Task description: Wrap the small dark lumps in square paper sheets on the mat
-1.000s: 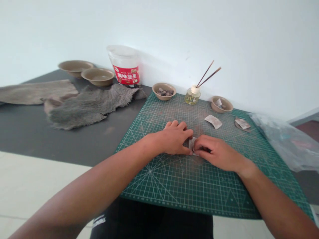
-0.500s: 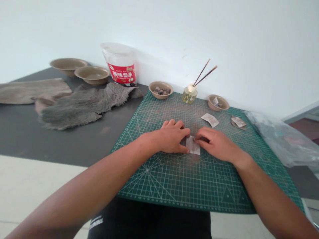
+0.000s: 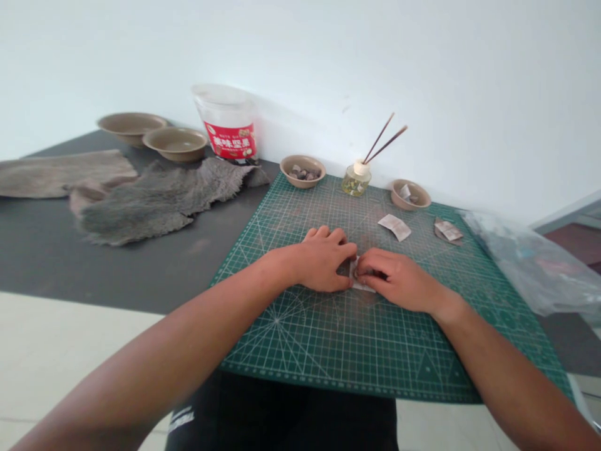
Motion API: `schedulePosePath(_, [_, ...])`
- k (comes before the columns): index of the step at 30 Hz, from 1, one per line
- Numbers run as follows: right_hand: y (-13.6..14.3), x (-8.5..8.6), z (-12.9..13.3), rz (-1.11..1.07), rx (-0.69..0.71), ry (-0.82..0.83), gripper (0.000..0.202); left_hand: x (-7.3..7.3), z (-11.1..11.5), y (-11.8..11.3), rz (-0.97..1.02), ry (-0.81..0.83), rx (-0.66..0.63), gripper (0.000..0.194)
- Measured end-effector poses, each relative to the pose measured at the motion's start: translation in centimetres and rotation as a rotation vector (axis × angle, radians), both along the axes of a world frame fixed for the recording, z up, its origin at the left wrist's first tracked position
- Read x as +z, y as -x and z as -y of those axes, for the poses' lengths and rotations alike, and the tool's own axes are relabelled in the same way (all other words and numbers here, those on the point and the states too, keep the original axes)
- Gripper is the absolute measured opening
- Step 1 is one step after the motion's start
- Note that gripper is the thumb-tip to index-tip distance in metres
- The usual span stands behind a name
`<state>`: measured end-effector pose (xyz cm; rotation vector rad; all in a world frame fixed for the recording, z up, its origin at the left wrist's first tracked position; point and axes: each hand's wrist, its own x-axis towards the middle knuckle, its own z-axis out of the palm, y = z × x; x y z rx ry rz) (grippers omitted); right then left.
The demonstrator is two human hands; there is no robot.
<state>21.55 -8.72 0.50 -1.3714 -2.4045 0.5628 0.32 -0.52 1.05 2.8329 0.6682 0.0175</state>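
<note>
A small pale, thin square piece (image 3: 364, 287) lies on the green cutting mat (image 3: 328, 344), largely covered by my fingers. My left hand (image 3: 325, 260) rests at its left side, thumb and index finger apart and touching its edges, the other fingers spread on the mat. Over the piece is my right hand (image 3: 401, 277), its fingertips pinched together against the surface. Whatever sits between those fingertips is too small to make out. Farther back on the mat lie a similar pale piece (image 3: 395, 227) and another pale piece on a brown scrap (image 3: 448, 230).
Along the wall stand a bowl of dark bits (image 3: 303, 181), a reed diffuser (image 3: 356, 180) and a smaller bowl (image 3: 410, 198). Grey furry hide (image 3: 141, 203), two brown bowls (image 3: 176, 150) and a plastic tub (image 3: 230, 138) are left. A clear plastic bag (image 3: 539, 269) lies right.
My right hand has shifted left, so its pinched fingertips now cover more of the pale square. My left hand stays almost in place.
</note>
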Motion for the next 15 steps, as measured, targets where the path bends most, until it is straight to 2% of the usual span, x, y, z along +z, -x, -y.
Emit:
schedulePosePath(3, [-0.72, 0.14, -0.28, 0.040, -0.115, -0.046, 0.004, 0.00, -0.01, -0.01, -0.007, 0.005, 0.013, 0.045])
schedulePosePath(5, [-1.08, 0.47, -0.06, 0.062, -0.132, -0.030, 0.003, -0.11, -0.04, 0.00, -0.008, 0.011, 0.018, 0.047])
schedulePosePath(9, [-0.60, 0.79, 0.60, 0.028, 0.028, 0.085, 0.005, -0.38, -0.07, 0.00, 0.007, 0.000, 0.016, 0.048])
schedulePosePath(11, [-0.21, 0.59, 0.51, 0.014, 0.054, 0.080, 0.007, -0.40, -0.07, -0.03, 0.008, -0.010, 0.021, 0.047])
schedulePosePath(15, [-0.54, 0.33, 0.00, 0.040, -0.099, -0.015, 0.005, -0.19, -0.03, -0.09, -0.011, 0.004, 0.031, 0.047])
